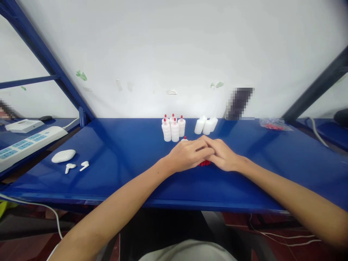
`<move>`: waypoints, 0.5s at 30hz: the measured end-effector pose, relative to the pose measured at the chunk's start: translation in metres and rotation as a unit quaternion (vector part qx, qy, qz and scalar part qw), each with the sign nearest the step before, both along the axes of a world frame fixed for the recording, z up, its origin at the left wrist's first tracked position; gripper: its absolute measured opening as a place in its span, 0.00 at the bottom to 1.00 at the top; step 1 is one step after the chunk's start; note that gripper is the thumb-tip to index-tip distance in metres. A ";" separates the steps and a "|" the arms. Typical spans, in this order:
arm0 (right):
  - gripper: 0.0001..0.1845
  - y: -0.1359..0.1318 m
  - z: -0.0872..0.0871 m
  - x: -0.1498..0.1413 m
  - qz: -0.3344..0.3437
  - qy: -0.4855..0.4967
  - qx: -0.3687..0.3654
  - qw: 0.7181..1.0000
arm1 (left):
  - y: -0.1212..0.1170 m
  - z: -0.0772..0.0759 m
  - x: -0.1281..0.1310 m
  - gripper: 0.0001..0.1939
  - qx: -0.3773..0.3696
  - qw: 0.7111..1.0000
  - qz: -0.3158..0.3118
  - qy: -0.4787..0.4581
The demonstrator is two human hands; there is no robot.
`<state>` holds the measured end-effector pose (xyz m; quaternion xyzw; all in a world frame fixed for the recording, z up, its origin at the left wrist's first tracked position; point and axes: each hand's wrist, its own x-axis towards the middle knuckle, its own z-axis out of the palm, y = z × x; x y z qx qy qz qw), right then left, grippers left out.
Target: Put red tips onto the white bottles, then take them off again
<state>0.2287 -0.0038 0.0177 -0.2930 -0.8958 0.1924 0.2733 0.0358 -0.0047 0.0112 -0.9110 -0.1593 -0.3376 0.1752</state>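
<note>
My left hand (187, 155) and my right hand (223, 155) meet above the blue table, their fingers bent and overlapping. What they hold, if anything, is hidden by the fingers. Small red caps (204, 163) show on the table just below the joined fingers. Just behind my left hand, the top of a white bottle with a red tip (185, 139) peeks out; the hand hides the rest. Farther back stands a group of several white squeeze bottles (174, 131) with red tips. To their right are several white bottles (207, 126) without red tips, some tilted.
On the left of the blue table (119, 174) lie a white earbud case (63, 156) and two earbuds (70, 166). A clear bag with red pieces (275, 125) lies at the back right. A power strip (29, 145) is at the far left. Blue frame posts rise on both sides.
</note>
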 end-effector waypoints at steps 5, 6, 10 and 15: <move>0.05 -0.002 0.000 -0.001 -0.037 0.001 0.030 0.999 | 0.002 -0.003 0.000 0.10 -0.013 1.000 0.017 -0.007; 0.06 -0.002 -0.001 -0.001 -0.040 0.006 0.027 0.999 | 0.002 -0.004 0.000 0.11 -0.024 0.999 0.023 -0.009; 0.05 -0.001 -0.004 -0.001 -0.036 0.043 0.015 0.998 | 0.001 -0.009 0.001 0.12 -0.083 0.996 0.041 -0.012; 0.14 0.005 -0.006 0.003 -0.023 0.066 0.030 0.997 | 0.006 -0.008 -0.003 0.12 -0.113 0.992 0.039 -0.051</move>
